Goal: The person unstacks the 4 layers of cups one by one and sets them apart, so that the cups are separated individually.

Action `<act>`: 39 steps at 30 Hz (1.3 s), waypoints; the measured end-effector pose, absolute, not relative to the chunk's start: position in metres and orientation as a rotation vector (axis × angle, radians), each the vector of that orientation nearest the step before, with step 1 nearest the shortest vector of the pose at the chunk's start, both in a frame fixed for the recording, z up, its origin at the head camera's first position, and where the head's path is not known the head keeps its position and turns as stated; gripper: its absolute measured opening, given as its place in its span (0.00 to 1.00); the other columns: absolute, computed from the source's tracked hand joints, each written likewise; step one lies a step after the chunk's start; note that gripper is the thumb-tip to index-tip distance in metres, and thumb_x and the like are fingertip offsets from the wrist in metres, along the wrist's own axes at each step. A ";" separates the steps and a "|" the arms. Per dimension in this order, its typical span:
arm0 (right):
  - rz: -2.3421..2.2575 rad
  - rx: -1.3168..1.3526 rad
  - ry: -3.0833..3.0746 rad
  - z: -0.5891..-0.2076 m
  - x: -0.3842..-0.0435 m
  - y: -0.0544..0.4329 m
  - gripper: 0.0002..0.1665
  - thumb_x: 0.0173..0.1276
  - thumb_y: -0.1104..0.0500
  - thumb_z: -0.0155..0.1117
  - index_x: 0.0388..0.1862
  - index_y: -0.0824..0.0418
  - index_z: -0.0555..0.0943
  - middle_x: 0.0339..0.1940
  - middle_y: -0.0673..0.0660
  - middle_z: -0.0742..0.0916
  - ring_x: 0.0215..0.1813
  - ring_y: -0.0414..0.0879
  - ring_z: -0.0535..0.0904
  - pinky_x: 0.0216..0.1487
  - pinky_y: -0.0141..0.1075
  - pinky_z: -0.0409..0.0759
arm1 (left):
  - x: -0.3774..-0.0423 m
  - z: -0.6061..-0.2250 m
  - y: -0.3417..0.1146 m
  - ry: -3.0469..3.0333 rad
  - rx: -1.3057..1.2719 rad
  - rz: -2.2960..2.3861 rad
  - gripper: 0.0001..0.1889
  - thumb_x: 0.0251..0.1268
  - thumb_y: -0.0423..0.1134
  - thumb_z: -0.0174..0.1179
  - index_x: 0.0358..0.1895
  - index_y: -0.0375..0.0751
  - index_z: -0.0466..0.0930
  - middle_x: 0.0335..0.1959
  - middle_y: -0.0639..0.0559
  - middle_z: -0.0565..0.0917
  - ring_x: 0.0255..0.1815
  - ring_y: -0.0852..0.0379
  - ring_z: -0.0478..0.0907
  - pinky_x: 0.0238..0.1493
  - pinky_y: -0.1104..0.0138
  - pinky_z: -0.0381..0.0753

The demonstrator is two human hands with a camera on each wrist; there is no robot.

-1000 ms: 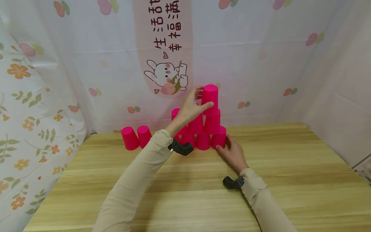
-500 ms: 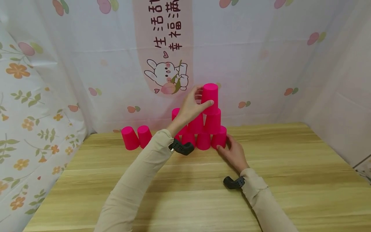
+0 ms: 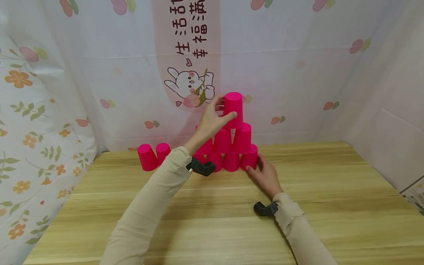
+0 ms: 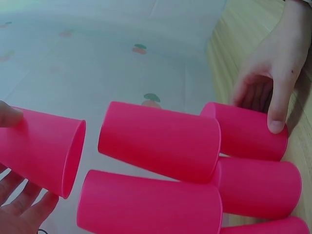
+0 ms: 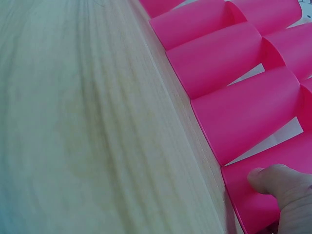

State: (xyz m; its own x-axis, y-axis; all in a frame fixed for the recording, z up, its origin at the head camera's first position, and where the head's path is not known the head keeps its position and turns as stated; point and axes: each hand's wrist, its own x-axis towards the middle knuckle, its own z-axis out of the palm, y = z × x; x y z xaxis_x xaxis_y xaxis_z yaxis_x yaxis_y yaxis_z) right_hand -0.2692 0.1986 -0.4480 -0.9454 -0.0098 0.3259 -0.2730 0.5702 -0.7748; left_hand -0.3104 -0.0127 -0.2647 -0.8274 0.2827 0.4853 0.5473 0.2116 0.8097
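Pink cups stand upside down in a stacked pyramid. My left hand (image 3: 209,119) grips a pink cup (image 3: 233,106) above the second row, thumb on its near side and fingers behind. In the left wrist view a gap separates the held cup's rim (image 4: 74,158) from the tops of the second-row cups (image 4: 158,139). At the pyramid's right end, my right hand (image 3: 268,178) holds the outermost bottom cup (image 3: 249,158) between thumb and fingers. The right wrist view shows its thumb pressed on that cup's side. My left forearm hides part of the pyramid's left end.
Two more upside-down pink cups (image 3: 147,158) stand left of the pyramid on the wooden table (image 3: 212,228). A printed white curtain (image 3: 285,81) hangs behind the table. Each wrist wears a black camera mount (image 3: 265,209).
My left hand has shifted to the left and slightly up with its cup, from over the right second-row cup towards the gap beside it. The right hand has stayed on its cup.
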 end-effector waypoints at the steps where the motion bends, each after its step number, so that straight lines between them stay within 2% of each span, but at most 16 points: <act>1: 1.316 0.231 -2.518 -0.447 -0.269 0.199 0.37 0.60 0.58 0.66 0.65 0.70 0.64 0.61 0.68 0.74 0.63 0.59 0.69 0.61 0.47 0.68 | -0.311 -0.264 -0.013 -2.251 -0.787 -1.652 0.32 0.57 0.38 0.63 0.64 0.37 0.62 0.55 0.44 0.73 0.53 0.51 0.71 0.46 0.65 0.78; 8: 1.310 0.230 -2.515 -0.446 -0.269 0.200 0.36 0.60 0.60 0.66 0.64 0.72 0.64 0.60 0.69 0.74 0.62 0.61 0.70 0.61 0.48 0.68 | -0.312 -0.266 -0.022 -2.185 -0.810 -1.648 0.31 0.56 0.37 0.63 0.63 0.35 0.64 0.55 0.43 0.73 0.52 0.50 0.72 0.45 0.63 0.79; 25: 1.324 0.239 -2.505 -0.448 -0.268 0.198 0.37 0.60 0.59 0.66 0.64 0.71 0.64 0.60 0.69 0.74 0.62 0.61 0.70 0.61 0.48 0.68 | -0.314 -0.251 -0.071 -2.076 -0.792 -1.638 0.32 0.54 0.34 0.65 0.63 0.35 0.64 0.55 0.42 0.75 0.53 0.49 0.73 0.53 0.61 0.75; 39: 1.319 0.243 -2.514 -0.446 -0.268 0.199 0.37 0.60 0.59 0.65 0.64 0.73 0.64 0.60 0.71 0.74 0.62 0.62 0.70 0.61 0.48 0.68 | -0.299 -0.251 -0.127 -2.141 -0.682 -1.492 0.29 0.56 0.35 0.65 0.62 0.37 0.67 0.54 0.46 0.77 0.51 0.53 0.75 0.49 0.63 0.78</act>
State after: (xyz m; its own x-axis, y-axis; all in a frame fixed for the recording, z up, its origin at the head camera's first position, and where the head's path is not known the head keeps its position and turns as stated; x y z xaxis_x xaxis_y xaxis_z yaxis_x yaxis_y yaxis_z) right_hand -0.2675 0.1992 -0.4459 -0.9435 -0.0137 0.3312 -0.2803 0.5666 -0.7749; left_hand -0.2991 -0.1265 -0.2511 -0.7813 0.1438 0.6074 0.6196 0.2960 0.7270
